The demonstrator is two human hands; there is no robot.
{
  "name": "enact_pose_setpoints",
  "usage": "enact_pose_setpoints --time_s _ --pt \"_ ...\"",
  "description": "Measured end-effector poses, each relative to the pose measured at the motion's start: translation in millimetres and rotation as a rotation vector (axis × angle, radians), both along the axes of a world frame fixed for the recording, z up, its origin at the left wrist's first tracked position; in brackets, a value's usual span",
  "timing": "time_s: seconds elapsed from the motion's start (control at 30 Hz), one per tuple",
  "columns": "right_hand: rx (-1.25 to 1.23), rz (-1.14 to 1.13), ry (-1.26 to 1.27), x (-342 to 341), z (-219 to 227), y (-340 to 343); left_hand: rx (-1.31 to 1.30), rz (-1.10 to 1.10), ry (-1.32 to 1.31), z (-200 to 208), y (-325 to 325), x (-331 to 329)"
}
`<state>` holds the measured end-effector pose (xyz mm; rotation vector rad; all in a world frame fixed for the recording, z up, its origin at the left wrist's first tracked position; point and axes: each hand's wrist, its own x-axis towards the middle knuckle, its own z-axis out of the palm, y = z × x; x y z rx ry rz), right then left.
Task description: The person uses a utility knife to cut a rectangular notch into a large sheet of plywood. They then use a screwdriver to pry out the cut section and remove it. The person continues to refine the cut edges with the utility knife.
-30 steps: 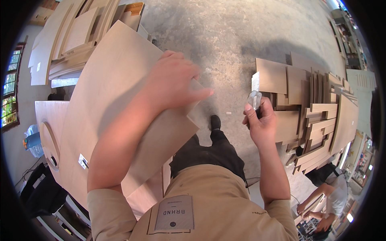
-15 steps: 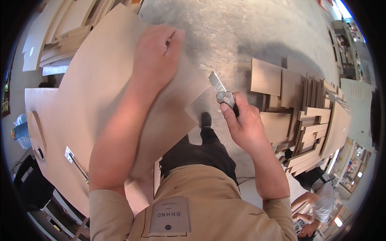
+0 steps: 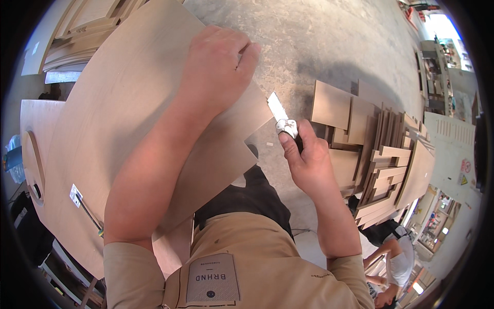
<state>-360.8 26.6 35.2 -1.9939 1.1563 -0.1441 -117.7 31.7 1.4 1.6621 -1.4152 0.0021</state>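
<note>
A large, thin wood panel (image 3: 139, 77) with a light brown face and a notched near corner spreads from the upper left to the middle. Over its right edge rests my left hand (image 3: 222, 67), closed, knuckles up and thumb toward the right. Its curled fingertips are hidden, and I cannot see what is in them. Just off the panel's right corner, my right hand (image 3: 311, 157) grips a utility knife (image 3: 286, 126). The knife's broad silver blade points up and away, apart from the panel, with my thumb along the handle.
Stacked boards and strips (image 3: 360, 139) lie on the floor at right. More panels (image 3: 77, 36) lean at upper left. A hinge plate (image 3: 75, 195) and a screwdriver (image 3: 92, 216) lie at left. A person (image 3: 396, 262) crouches at lower right.
My left hand has shifted right at the panel edge, and the panel sits slightly further right against its surroundings. The knife stays in my right hand, nearly in place. The view has turned a little.
</note>
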Motion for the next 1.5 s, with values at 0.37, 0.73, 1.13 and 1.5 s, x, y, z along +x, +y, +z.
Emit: enact_pose_setpoints --time_s 0.37,0.73,1.13,1.5 --pt "0.194 0.018 0.056 2.1 11.9 -1.9 0.010 -0.003 -0.031 -4.2 -2.1 -1.1" --pt "-0.052 0.268 0.071 2.6 10.0 -7.4 0.318 -0.656 -0.117 21.9 17.7 22.6" --pt "0.079 0.308 0.226 11.7 21.4 -15.6 0.366 -0.651 -0.126 24.3 16.8 22.1" --pt "0.109 0.314 0.167 9.3 15.1 -16.5 0.379 -0.660 -0.116 24.3 16.5 22.2"
